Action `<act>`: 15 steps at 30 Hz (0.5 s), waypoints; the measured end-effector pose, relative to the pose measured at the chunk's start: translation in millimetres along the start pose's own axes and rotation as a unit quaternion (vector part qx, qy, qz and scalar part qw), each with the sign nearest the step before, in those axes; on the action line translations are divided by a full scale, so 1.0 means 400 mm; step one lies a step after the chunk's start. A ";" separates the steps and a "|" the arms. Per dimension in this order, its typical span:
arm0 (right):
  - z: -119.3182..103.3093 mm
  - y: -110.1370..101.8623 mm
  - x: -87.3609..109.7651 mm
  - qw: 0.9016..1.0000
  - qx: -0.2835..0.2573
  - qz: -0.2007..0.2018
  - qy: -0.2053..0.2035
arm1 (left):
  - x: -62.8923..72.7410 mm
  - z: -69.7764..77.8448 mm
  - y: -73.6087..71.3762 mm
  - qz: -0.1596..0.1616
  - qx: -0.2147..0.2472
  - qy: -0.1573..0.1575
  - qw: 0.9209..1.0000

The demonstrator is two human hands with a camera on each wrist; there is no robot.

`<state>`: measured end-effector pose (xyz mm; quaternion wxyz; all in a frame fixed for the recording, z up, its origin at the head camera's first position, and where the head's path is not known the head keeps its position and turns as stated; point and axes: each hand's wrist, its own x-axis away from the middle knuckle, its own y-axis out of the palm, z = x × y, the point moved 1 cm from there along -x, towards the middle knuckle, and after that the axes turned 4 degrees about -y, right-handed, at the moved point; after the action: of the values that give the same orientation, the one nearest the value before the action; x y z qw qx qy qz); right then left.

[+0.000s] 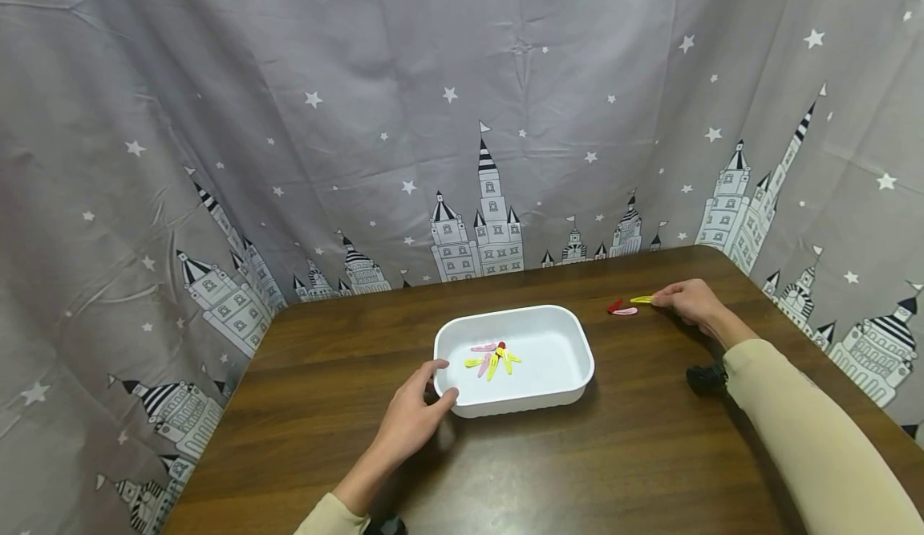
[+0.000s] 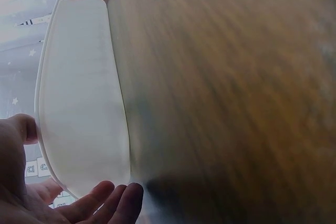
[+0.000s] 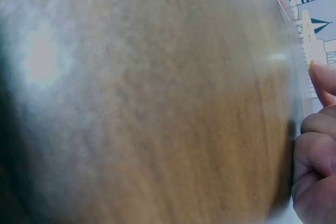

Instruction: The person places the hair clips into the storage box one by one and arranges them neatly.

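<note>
Fingertips of right hand [image 1: 695,304] pinched narrow on one end of yellow hair clip [image 1: 639,300], other end sticking out leftward, over far right part of table. Red clip [image 1: 614,306] and pink clip [image 1: 625,312] lie close together just beside it, neither in hand. Left hand [image 1: 415,415] has thumb and finger spread apart, hooked over rim of white tray [image 1: 552,362] at its near left corner, holding it. Tray sits upright mid-table [image 1: 346,383], right of left hand. Inside, small cluster of yellow and pink clips [image 1: 493,367] plus something red, left half. Progress guess: most clips already in tray; three remain outside, counting pinched one. Grey castle-print curtain [image 1: 462,54] behind.
</note>
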<state>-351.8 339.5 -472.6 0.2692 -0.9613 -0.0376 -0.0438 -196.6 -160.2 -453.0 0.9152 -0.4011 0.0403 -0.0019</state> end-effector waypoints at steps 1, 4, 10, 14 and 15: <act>0.000 -0.001 0.000 1.000 -0.004 0.001 0.000 | 0.000 -0.001 0.000 0.000 -0.001 0.001 1.000; 0.000 -0.002 0.003 1.000 -0.014 -0.001 -0.001 | -0.002 -0.002 0.002 -0.003 0.001 -0.003 1.000; -0.009 -0.001 0.013 1.000 -0.021 0.001 -0.005 | -0.003 -0.002 0.002 -0.008 0.002 -0.007 1.000; -0.009 -0.003 0.010 1.000 -0.022 0.008 -0.008 | -0.003 -0.002 0.001 -0.007 0.004 -0.006 1.000; -0.009 -0.003 0.009 1.000 -0.023 0.010 -0.010 | -0.003 -0.003 0.001 -0.007 0.004 -0.006 1.000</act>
<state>-348.7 338.8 -468.7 0.2473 -0.9679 -0.0299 -0.0320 -197.8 -160.6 -454.0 0.9169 -0.3979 0.0318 -0.0063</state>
